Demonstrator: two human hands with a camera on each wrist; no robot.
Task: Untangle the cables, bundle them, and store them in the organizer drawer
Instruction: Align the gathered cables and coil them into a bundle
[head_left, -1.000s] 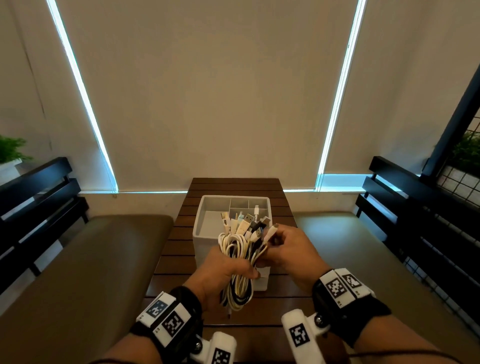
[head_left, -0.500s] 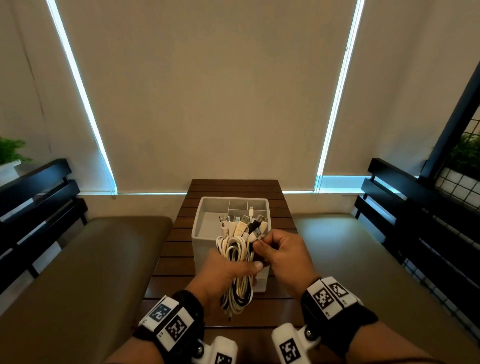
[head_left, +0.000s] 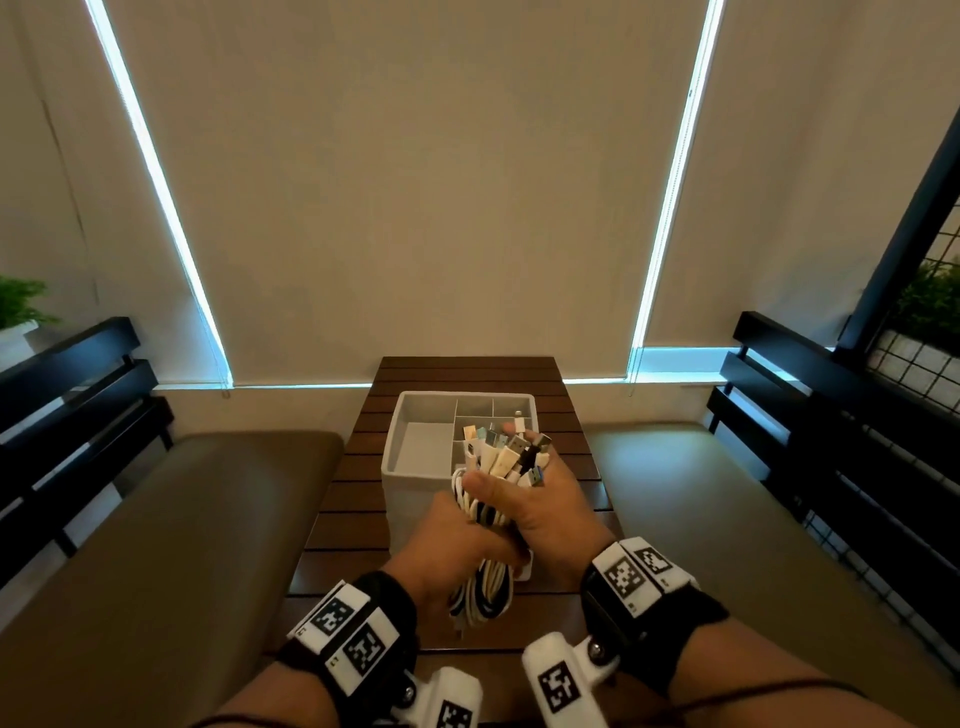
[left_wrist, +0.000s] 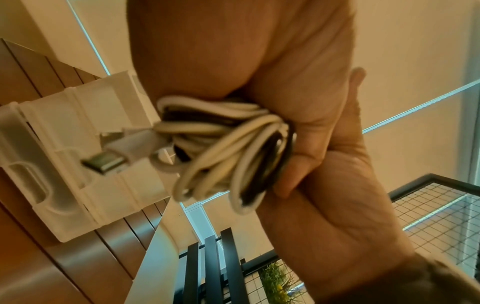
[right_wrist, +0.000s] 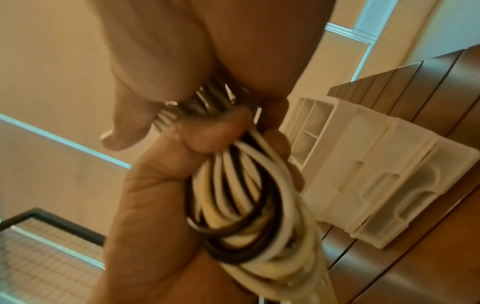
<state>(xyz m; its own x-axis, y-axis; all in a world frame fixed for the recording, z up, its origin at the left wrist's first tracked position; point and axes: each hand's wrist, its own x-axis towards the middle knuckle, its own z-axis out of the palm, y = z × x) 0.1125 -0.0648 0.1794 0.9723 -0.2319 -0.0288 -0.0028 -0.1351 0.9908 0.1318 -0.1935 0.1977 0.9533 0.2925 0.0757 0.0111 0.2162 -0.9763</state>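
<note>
Cables (head_left: 485, 587) are all gathered into one fat looped bundle of white and black cords, held in the air at lower centre of the head view, right in front of the white organizer drawer (head_left: 415, 470) sitting on the slatted wooden table (head_left: 343, 514). Going big to small: the drawer's top tray is open with its dividers showing, and my guess is it's parked close like that so the bundle can drop straight in.

Left hand (head_left: 457, 553) is wrapped around the middle of the loops, fingers curled tight, probably to keep the coil from springing apart. Right hand (head_left: 550, 506) is closed around the upper part just above it, thumb across the front, corralling the cluster of USB plugs (head_left: 511, 452) that fan out of the top.

Stuff I can't make out: both wrist views are blurry, no tie or band is visible anywhere, so no idea if the bundle is actually secured. Hands hide the middle of the coil. One loose plug (left_wrist: 109, 159) pokes out at centre left of the left wrist view. Lower drawers look closed; contents unknown.
</note>
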